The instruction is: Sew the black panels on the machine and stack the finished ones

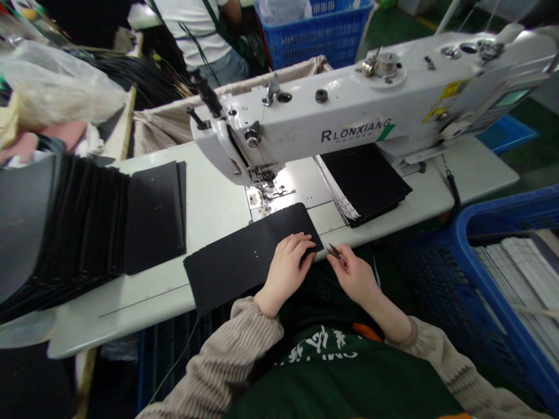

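Observation:
A black rectangular panel lies at the front edge of the sewing table, its near side reaching over the edge. My left hand holds it by its right end, with the fingers bent over the top and the thumb close to the near edge. Just right of that corner, my right hand is closed around small thread snips, whose pointed blades face the panel. The sewing machine stands beyond, its lit presser foot behind the panel and apart from it.
Left on the table are a tall stack of black panels and a lower pile. More black pieces with white edges lie under the machine arm. A blue crate stands right. Another person is behind.

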{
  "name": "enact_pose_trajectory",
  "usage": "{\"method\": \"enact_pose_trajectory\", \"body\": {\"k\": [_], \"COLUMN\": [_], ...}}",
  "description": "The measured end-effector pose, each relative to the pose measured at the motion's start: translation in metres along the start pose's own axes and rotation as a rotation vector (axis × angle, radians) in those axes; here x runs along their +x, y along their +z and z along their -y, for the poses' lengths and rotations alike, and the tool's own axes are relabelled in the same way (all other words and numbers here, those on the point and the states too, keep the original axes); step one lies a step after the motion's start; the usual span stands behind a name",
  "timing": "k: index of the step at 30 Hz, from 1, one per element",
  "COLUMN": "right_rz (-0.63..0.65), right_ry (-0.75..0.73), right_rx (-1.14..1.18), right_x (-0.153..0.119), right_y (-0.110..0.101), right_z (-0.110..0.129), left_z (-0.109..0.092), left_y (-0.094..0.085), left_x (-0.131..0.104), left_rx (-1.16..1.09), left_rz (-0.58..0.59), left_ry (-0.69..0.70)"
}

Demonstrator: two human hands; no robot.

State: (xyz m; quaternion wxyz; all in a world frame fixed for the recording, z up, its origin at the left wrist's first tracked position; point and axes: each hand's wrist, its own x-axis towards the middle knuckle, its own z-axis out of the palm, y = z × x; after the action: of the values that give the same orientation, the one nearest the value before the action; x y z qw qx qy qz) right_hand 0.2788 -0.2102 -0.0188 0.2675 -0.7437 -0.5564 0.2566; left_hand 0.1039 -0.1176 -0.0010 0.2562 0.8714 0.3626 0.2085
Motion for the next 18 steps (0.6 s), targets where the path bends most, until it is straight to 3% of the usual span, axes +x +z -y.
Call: {"method": "enact_pose_trajectory", "body": {"k": [5,18], "right_rz": [0.020,-0.006], "right_ry": [-0.057,-0.022], "right_rx": [-0.226,-0.172], "right_x": [-0.001,0.001], "right_y": [-0.004,0.007], "right_z": [0.000,0.003], "left_z": [-0.002,-0.001], "left_y": [0.000,0.003], "left_x": [0.004,0.004], "left_rx": [0.001,0.029], "left_rz": [0.027,0.038], "left_ry": [-0.007,-0.034]}}
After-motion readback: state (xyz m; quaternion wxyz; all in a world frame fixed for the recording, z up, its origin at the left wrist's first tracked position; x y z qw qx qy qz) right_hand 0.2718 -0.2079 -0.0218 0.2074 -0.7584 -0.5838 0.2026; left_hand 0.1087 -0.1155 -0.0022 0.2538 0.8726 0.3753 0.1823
